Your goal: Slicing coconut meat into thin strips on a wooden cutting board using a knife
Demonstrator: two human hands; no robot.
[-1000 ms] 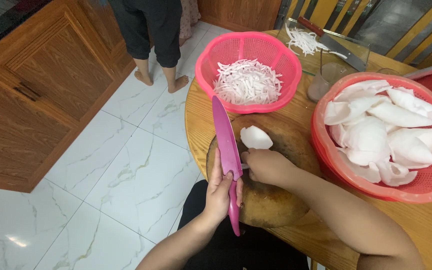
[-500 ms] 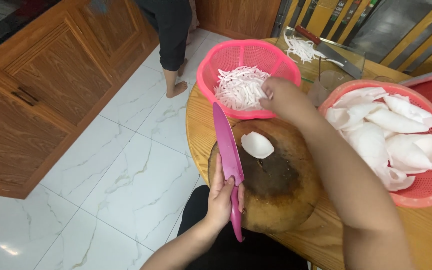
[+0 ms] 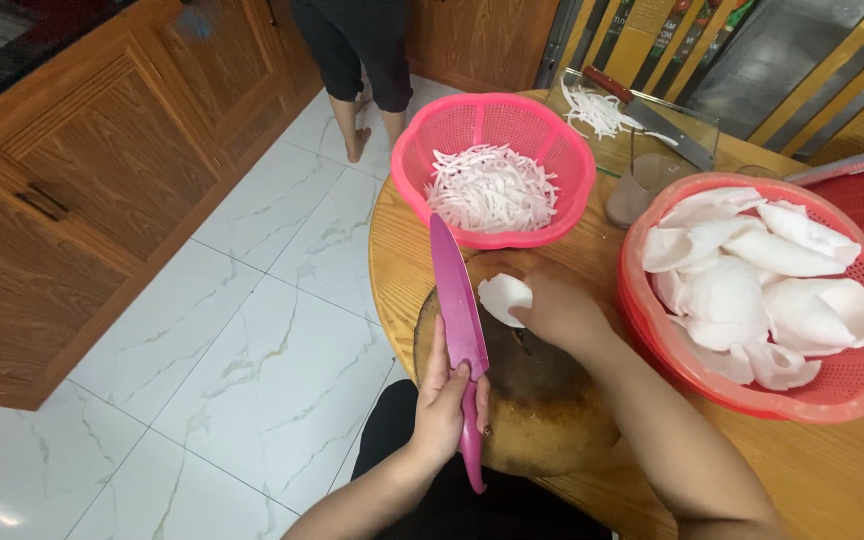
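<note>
My left hand [image 3: 445,402] grips the handle of a pink knife [image 3: 455,305], blade pointing away from me along the left side of a round wooden chopping block [image 3: 532,420]. My right hand [image 3: 557,305] rests on the block with its fingers on a white piece of coconut flesh [image 3: 502,296]. Beyond the block stands a pink basket [image 3: 422,160] holding several thin white strips. To the right, a red basket [image 3: 832,395] is filled with large white coconut pieces.
Everything sits on a round wooden table [image 3: 397,250]. A cleaver [image 3: 652,120] and more white strips lie on a glass board at the back. A person's legs [image 3: 357,60] stand on the marble floor [image 3: 212,370] beside wooden cabinets [image 3: 82,190].
My right hand came back from the pink basket and now presses the white piece on the block. The knife in my left hand stayed where it was.
</note>
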